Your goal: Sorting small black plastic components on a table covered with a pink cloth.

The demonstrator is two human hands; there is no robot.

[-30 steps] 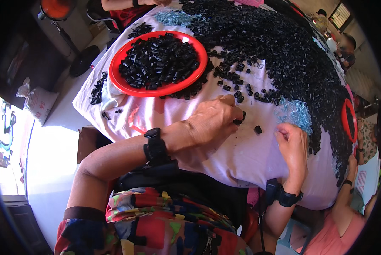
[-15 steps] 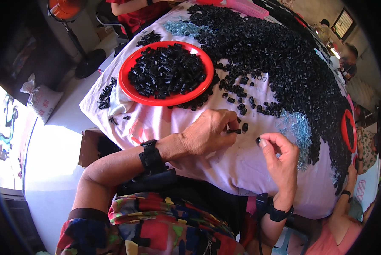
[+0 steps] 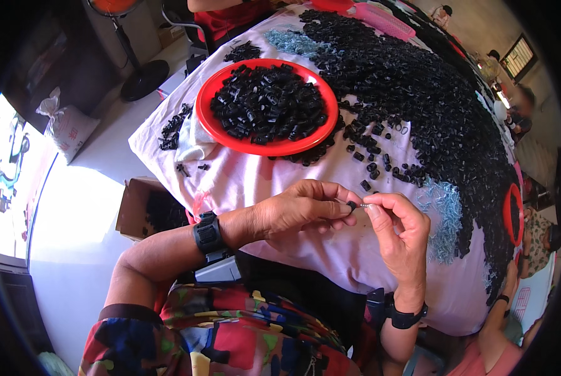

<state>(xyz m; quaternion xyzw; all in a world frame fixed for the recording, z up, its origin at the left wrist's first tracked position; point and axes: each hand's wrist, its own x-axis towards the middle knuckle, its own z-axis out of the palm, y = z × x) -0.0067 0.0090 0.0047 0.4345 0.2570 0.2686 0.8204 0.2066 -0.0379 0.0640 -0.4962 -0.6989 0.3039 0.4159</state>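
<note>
My left hand [image 3: 302, 208] is closed, pinching a small black plastic part [image 3: 351, 205] between thumb and fingers. Close against it, my right hand [image 3: 403, 233] pinches a thin silvery piece [image 3: 364, 205] whose end meets or nearly meets the black part; the fingers hide most of it. Beyond my hands lie several loose black parts [image 3: 372, 169] on the pale pink cloth [image 3: 243, 178]. Just right of my right hand is a heap of small bluish-silver pieces [image 3: 444, 216].
A red basin [image 3: 204, 119] heaped with black parts stands beyond my left hand. A large black pile [image 3: 412, 88] covers the far and right table. Below the table's left edge is a cardboard box [image 3: 130, 210]. Other people sit around, one in pink [image 3: 496, 354] at lower right.
My hands have come together, with the silvery piece now showing between them. A small black piece showed in my right fingertips before. The view has shifted slightly.
</note>
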